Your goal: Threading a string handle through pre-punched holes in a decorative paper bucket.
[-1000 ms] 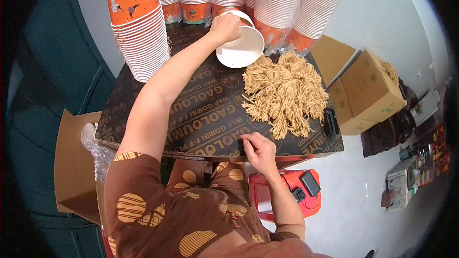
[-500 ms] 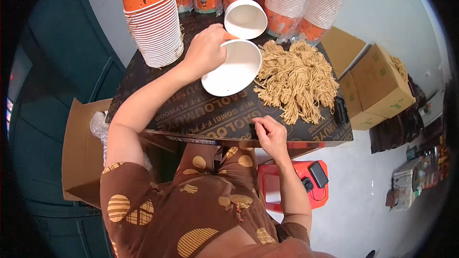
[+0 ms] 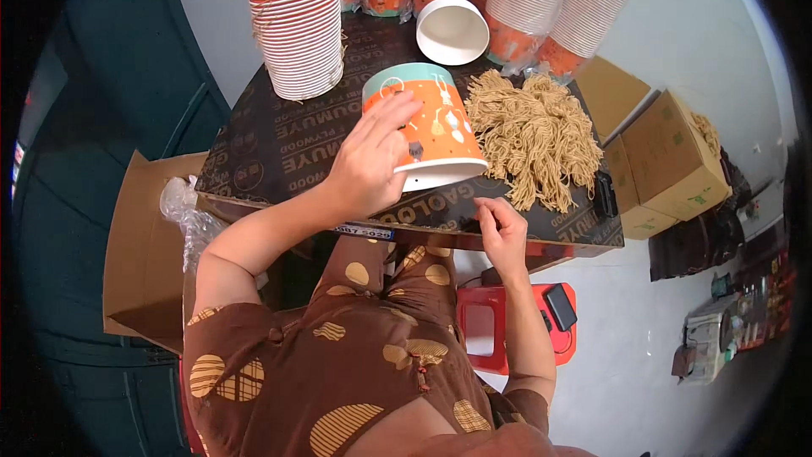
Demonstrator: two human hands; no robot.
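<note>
Tan block lettering (image 3: 317,142) runs in rows over the dark tabletop (image 3: 262,127), a printed label strip (image 3: 365,232) sits on its front edge, and green marks show on a cardboard carton (image 3: 683,152). Above the board's front, left of the noodle heap (image 3: 541,140), the left hand (image 3: 370,156) holds an orange tub (image 3: 447,129) tilted rim-down, fingers extended along its side, thumb hidden. The right hand (image 3: 504,227) curls loosely at the edge; whether it pinches anything, I cannot tell.

Pale wall (image 3: 694,42); dark green panelling (image 3: 101,161) left; grey floor (image 3: 622,322); red stool (image 3: 500,330) near black table (image 3: 254,140).
</note>
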